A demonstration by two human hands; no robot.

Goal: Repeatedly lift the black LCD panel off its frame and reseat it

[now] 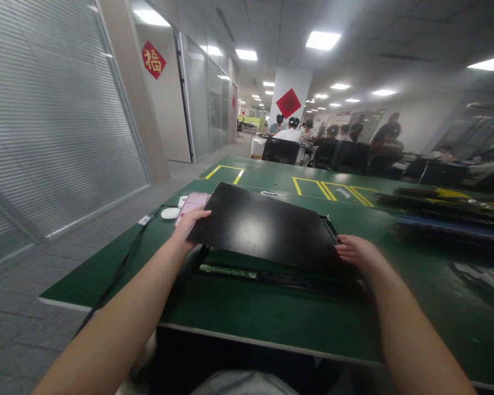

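Observation:
A thin, glossy black flat panel point(267, 219) is tilted above the table, its surface reflecting a ceiling light. My left hand point(189, 226) grips its left edge, thumb on top and the other fingers hidden below. At the opposite edge, my right hand point(356, 251) is closed with its fingers against the panel's right corner. Beneath the panel lies a black frame point(331, 227), mostly covered. Along the near side shows a green circuit board strip point(228, 271). A phone point(195, 203) with a lit pinkish screen lies just beyond my left hand.
The green table point(267, 318) carries yellow tape outlines point(313, 186). White rounded items point(170, 213) and a black cable point(127, 258) lie at the left. Dark stacked parts point(444, 214) fill the right side. Several people sit at tables farther back.

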